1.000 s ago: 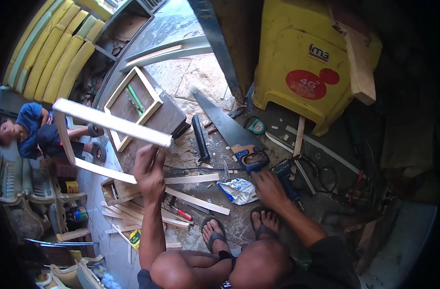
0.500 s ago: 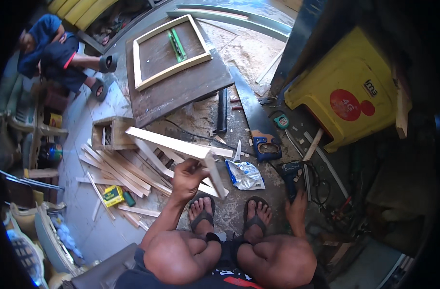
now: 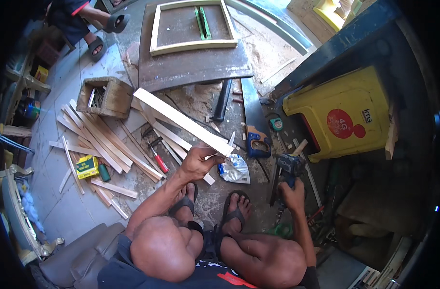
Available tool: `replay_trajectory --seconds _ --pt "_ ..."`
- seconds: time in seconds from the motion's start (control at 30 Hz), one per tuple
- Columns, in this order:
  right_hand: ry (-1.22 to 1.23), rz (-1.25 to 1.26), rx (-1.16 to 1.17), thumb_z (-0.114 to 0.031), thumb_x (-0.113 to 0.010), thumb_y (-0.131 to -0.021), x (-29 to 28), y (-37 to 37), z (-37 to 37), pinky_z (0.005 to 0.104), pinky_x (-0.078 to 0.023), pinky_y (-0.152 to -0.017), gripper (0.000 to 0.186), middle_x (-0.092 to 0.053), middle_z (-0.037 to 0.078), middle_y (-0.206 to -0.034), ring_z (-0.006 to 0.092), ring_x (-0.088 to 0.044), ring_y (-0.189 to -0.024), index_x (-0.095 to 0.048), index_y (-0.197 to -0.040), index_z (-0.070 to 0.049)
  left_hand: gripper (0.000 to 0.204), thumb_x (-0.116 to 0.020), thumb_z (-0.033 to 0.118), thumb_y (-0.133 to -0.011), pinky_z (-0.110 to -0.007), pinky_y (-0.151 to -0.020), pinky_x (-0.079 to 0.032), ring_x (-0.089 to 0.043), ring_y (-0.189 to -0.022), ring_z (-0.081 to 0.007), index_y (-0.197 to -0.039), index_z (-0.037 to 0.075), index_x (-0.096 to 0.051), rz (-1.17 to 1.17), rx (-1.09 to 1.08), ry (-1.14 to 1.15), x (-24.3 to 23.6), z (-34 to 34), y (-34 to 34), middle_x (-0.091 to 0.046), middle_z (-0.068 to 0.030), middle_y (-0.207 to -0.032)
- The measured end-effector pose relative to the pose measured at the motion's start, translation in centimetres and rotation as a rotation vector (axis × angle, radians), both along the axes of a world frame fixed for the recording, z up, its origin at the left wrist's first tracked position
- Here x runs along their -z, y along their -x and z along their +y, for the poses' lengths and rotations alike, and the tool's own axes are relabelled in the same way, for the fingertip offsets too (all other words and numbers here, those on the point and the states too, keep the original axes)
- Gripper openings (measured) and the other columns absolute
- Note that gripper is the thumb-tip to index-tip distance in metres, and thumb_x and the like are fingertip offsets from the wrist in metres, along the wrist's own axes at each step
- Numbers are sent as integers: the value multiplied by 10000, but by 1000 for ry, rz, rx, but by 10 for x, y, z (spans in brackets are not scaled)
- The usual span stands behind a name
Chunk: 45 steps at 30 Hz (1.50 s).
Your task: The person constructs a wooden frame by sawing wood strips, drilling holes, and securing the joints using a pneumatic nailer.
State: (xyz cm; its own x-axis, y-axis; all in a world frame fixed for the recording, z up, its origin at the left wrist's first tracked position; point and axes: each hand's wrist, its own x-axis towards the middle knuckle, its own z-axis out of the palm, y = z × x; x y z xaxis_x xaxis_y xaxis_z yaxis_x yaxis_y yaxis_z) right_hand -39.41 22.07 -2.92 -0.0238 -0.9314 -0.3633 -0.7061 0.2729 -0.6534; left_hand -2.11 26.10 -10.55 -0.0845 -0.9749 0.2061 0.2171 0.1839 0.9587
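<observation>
My left hand (image 3: 199, 164) grips a pale wooden frame (image 3: 181, 120) near its corner, fingers closed round the wood. The frame is tilted, with one long strip facing up. My right hand (image 3: 293, 194) is wrapped round the handle of a dark blue power drill (image 3: 291, 165), lower right of the frame. Between the hands, a silver and blue plastic packet (image 3: 236, 169) lies on the floor. A handsaw (image 3: 258, 143) with a blue handle rests beyond it.
A dark board (image 3: 191, 65) bears another wooden frame (image 3: 193, 46) and a green tool. Loose strips (image 3: 102, 139), a wooden box (image 3: 106, 96) and a red-handled screwdriver (image 3: 160, 163) lie left. A yellow plastic stool (image 3: 345, 113) stands right. A person's sandalled foot (image 3: 97, 48) is far left.
My right hand has closed round the drill and raised it from the floor. My left hand still holds the frame, now turned more edge-on. The whole view has shifted.
</observation>
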Motion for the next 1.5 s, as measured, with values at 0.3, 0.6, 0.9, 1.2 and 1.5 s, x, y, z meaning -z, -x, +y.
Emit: replay_trajectory --seconds 0.3,0.6,0.9,1.2,1.5 --pt "104 -281 -453 -83 -700 -827 -160 -127 -17 336 -550 -680 224 -743 96 -833 157 -701 -720 -732 -1022 21 235 -661 87 -988 -428 -786 -621 -707 -960 -301 -1204 12 -713 372 221 226 53 13 3 -724 -186 -1080" --pt "78 -107 -644 -94 -730 -764 -140 -137 -16 375 -555 -658 298 -710 180 -741 273 -732 -665 -748 -1055 -34 433 -688 345 -989 -393 -617 -572 -677 -664 -175 -1298 41 -680 -354 130 369 92 6 -3 -735 -163 -1048" --pt "14 -114 -605 -105 -724 -780 -141 -141 -17 372 -556 -677 302 -715 191 -757 273 -736 -688 -744 -1073 -35 740 -740 427 -936 -463 -938 -570 -627 -1235 -349 -1505 32 -483 164 280 602 118 -1 5 -504 -215 -1507" --pt "-10 -70 -620 -120 -714 -798 -153 -149 -19 410 -570 -699 279 -725 210 -800 362 -746 -813 -746 -1066 -51 456 -634 254 -1014 -372 -714 -615 -751 -878 -238 -1378 -18 -598 320 357 448 88 4 8 -703 -214 -1169" --pt "-43 -42 -615 -126 -705 -806 -157 -146 -18 414 -568 -695 276 -720 226 -815 361 -748 -823 -738 -1065 -34 306 -604 175 -1023 -405 -731 -644 -767 -894 -255 -1212 -53 -679 -223 105 147 -6 15 -1 -731 -222 -1105"
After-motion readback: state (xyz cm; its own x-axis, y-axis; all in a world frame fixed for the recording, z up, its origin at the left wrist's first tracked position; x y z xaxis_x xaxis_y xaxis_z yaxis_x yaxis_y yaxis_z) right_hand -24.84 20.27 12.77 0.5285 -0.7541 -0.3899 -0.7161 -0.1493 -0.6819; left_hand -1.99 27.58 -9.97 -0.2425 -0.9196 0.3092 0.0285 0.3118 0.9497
